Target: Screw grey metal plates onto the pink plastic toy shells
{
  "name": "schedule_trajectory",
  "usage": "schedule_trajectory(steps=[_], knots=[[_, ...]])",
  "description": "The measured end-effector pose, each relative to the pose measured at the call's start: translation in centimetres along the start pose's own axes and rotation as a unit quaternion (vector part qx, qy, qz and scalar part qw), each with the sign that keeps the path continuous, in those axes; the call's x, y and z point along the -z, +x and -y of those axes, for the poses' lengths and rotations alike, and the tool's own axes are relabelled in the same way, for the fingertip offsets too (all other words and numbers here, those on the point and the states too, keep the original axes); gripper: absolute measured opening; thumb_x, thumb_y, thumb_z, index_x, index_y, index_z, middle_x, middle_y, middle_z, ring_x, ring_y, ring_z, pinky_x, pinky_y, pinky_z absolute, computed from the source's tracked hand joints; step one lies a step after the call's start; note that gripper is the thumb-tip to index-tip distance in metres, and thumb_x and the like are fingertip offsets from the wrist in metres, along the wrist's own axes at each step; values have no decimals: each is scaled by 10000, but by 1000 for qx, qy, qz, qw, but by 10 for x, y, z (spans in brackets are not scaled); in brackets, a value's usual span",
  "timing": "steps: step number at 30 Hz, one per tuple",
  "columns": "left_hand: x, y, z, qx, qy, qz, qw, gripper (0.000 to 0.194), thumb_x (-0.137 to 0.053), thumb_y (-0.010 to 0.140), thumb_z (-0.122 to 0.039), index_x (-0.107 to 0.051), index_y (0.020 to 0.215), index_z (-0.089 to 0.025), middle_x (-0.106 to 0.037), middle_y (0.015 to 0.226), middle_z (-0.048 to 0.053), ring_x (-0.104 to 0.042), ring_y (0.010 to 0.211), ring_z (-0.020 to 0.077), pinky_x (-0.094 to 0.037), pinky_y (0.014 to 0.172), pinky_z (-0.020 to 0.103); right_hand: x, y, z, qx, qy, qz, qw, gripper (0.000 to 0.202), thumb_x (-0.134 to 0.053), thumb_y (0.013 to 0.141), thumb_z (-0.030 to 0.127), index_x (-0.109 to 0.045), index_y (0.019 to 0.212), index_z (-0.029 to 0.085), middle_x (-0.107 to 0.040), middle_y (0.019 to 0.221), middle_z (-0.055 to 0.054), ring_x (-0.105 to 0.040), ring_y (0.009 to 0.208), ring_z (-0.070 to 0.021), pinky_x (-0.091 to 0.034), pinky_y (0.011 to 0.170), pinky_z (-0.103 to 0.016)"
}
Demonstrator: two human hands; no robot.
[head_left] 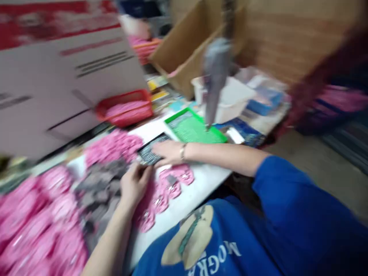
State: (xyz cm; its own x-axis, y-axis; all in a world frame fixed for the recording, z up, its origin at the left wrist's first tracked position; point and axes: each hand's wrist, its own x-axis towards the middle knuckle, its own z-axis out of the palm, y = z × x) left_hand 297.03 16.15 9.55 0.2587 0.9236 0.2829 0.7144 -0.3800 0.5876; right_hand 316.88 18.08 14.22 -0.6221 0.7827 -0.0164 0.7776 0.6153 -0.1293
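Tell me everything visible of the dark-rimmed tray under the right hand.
The dark-rimmed tray looks rectangular and shallow, its material unclear in the blur. Silvery-grey contents show inside, too blurred to identify. It lies angled on the white tabletop, between the pink pile and the green tray. The right hand lies over it, hiding part; the left hand is at its near edge, contact uncertain.

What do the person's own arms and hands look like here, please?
Both hands are bare, without gloves. The right hand has a narrow, pale band at its wrist, too blurred to identify as bracelet or watch. A loose blue sleeve covers the right upper arm. The left hand and forearm show no sleeve in view.
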Motion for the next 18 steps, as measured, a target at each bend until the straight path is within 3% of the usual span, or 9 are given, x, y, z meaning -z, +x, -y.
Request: schedule_trajectory(steps=[3,7,12,18], knots=[[-4,7,9,-10,-37,19,999,187,-538,857,-341,-614,800,-180,-668,764,26,-594,691,150,-425,662,255,8,9,-22,-40,-3,-11,999,471,-435,1011,406,-599,1262,42,-581,1366,-207,-553,1283,-314,-428,1124,-491],[-8,7,21,-24,-35,4,999,107,-588,887,-235,-600,802,-173,-647,779,15,-566,713,138,-395,686,254,9,6,-35,-87,33,-60,994,485,-336,1015,281,-495,1416,58,-475,1500,-191,-435,1422,-269,-337,1220,-458],[-10,2,22,-35,-37,3,999,108,-614,896,-213,-589,797,-177,-641,763,4,-545,680,134,-372,659,257,-15,-13,-26,-67,-30,9,997,665,-419,983,512,-475,1441,33,-394,1548,-230,-364,1466,-349,-312,1227,-559],[-10,4,23,-39,-39,-5,998,121,-619,895,-203,-579,784,-178,-639,744,0,-543,665,130,-369,647,254,-21,-6,-21,1,-20,41,999,795,-355,980,616,-389,1503,19,-293,1593,-233,-276,1511,-327,-291,1247,-545]])
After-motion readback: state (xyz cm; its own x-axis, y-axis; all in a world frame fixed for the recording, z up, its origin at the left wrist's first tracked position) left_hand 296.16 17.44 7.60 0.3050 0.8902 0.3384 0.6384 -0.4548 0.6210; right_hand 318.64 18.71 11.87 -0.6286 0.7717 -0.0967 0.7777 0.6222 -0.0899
